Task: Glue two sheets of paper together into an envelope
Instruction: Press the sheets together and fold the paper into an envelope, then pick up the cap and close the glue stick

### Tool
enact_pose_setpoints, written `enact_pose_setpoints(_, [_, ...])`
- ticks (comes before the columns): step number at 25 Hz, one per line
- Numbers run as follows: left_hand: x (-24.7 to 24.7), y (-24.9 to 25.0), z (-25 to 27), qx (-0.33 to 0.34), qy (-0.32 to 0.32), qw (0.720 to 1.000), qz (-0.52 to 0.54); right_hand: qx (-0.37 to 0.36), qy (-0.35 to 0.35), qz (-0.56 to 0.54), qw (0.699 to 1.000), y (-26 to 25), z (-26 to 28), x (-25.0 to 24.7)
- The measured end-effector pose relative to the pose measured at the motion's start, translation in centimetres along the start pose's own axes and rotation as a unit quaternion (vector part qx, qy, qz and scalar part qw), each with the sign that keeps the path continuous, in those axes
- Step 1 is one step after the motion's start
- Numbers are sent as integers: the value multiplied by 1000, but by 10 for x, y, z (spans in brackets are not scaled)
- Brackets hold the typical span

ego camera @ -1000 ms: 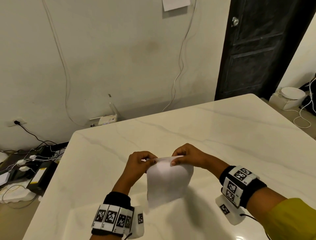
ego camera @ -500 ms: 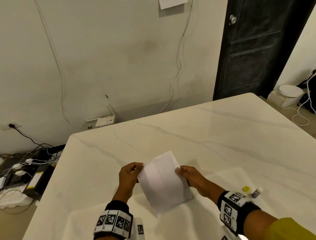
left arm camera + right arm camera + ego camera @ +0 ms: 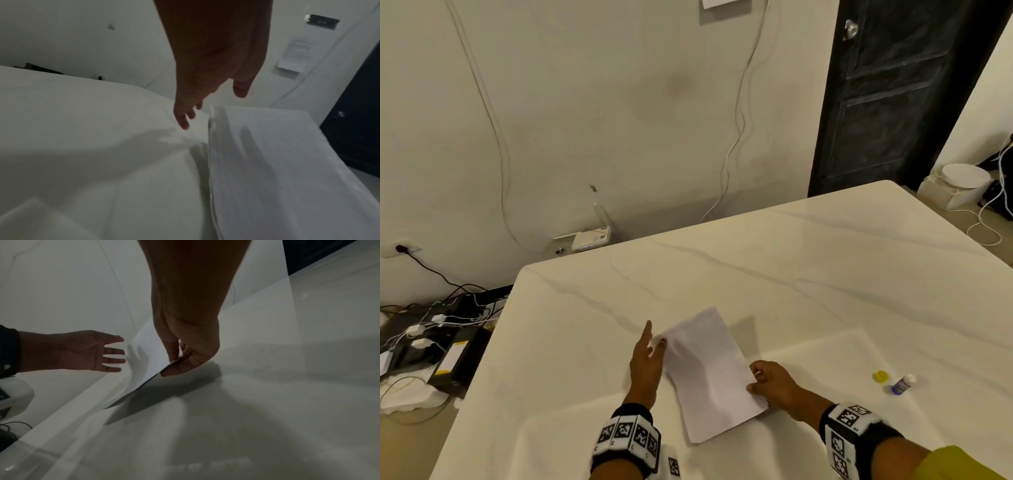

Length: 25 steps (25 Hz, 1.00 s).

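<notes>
Pinching right hand [image 3: 774,383], plain white rectangular envelope [image 3: 709,373], faintly creased

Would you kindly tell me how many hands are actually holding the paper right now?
1. The right hand pinches the paper's right edge; the left hand is open beside its left edge, fingers straight, gripping nothing.

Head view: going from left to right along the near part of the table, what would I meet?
Left hand, open beside the paper → folded white paper → right hand, its grip pinching the paper's right edge → yellow cap → small glue bottle, both lying on the table.
</notes>
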<state>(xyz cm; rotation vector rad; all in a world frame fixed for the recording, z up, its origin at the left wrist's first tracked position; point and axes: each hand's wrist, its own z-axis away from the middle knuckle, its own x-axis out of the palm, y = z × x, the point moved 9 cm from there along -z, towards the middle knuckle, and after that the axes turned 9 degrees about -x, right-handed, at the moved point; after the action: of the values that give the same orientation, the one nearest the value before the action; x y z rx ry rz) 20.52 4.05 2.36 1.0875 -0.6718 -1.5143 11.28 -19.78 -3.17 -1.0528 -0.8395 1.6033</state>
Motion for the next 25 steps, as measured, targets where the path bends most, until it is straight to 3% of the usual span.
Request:
enact_pose_setpoints(3, [-6, -7, 16, 31, 103, 981, -162, 19, 25, -3, 999, 10, 4, -3])
enact_pose_setpoints(4, [2, -9, 22, 48, 86, 970, -221, 17, 34, -5, 999, 13, 7, -4])
enact_pose_setpoints(6, [36, -26, 35, 96, -38, 920, -379, 8, 42, -5, 999, 16, 12, -5])
enact_pose_setpoints(8, [69, -56, 53, 122, -163, 817, -540, 11, 32, -5, 999, 19, 17, -3])
enact_pose_setpoints(9, [78, -69, 60, 122, -198, 777, -585, 15, 30, -1, 999, 21, 19, -3])
enact_pose_setpoints(10, [83, -80, 63, 114, -215, 760, -603, 14, 39, 14, 999, 23, 22, -6])
enact_pose_setpoints(13, [83, -84, 66, 95, -207, 767, -599, -44, 157, 147, 976, 15, 33, -46])
enact_pose_setpoints(16, [82, -82, 66, 97, -209, 760, -607, -110, 336, 309, 883, -14, 63, -107])
enact_pose_setpoints(18, [83, -79, 65, 102, -208, 765, -601, -87, 438, 331, 831, -23, 87, -149])
enact_pose_setpoints(22, [83, -68, 66, 125, -195, 787, -572, -3, 544, 205, 813, 14, 134, -208])
enact_pose_setpoints(25, [83, -62, 68, 127, -177, 810, -545, 15, 511, 128, 850, 62, 145, -214])
